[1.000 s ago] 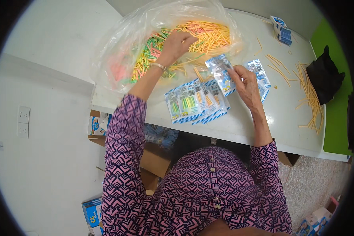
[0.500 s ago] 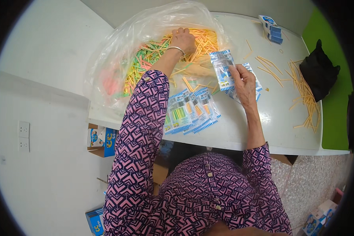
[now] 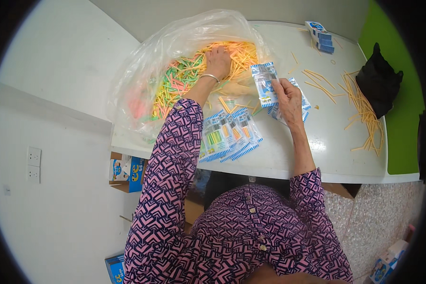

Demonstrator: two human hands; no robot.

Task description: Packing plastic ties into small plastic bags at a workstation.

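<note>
My left hand (image 3: 218, 63) reaches into a large clear plastic bag (image 3: 189, 29) filled with thin coloured sticks (image 3: 180, 78), green, pink, yellow and orange. Its fingers bend down into the orange sticks, and their tips are hidden. My right hand (image 3: 288, 100) pinches a small clear packet (image 3: 264, 84) with blue-and-white striped ends between thumb and fingers. Under that hand more such packets (image 3: 302, 100) lie on the table. Several filled packets (image 3: 229, 135), with green or orange sticks showing through, lie overlapping near the front edge, below the bag's opening.
Loose yellowish sticks (image 3: 367, 116) are scattered over the right side of the white table (image 3: 317, 146), beside a black cloth-like bundle (image 3: 380, 81). A stack of blue-and-white packs (image 3: 321, 38) stands at the back right. Below the table's left end sits an open cardboard box (image 3: 127, 174).
The view has shifted slightly. My left hand stays among the orange sticks, its fingers bent a little further down. My right hand still holds the packet in much the same place.
</note>
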